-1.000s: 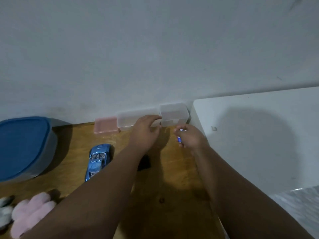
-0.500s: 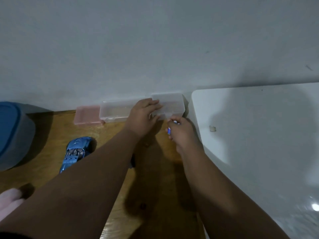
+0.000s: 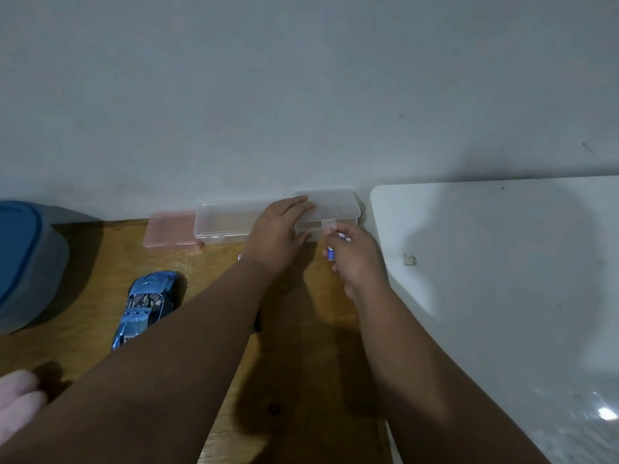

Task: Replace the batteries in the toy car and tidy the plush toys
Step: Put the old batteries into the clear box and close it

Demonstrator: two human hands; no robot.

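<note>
A blue toy car (image 3: pixel 145 308) lies on the wooden table (image 3: pixel 311 346) at the left. Against the wall stands a small clear plastic box (image 3: pixel 335 205). My left hand (image 3: pixel 276 237) holds that box, fingers flat on its lid and thumb at its front. My right hand (image 3: pixel 355 259) grips blue batteries (image 3: pixel 331 253) in its curled fingers, while its fingertips touch the box's front latch. A pink plush toy (image 3: pixel 18 400) shows at the lower left edge.
A longer clear box (image 3: pixel 227 221) and a pink box (image 3: pixel 170 229) stand in a row by the wall. A bin with a blue lid (image 3: pixel 20 259) sits far left. A white table (image 3: pixel 502 262) adjoins on the right, with a small scrap (image 3: pixel 409 259) on it.
My left hand has slid from the box front onto the small box's lid. My right hand has come up to the latch with the batteries. The camera has swung to the right.
</note>
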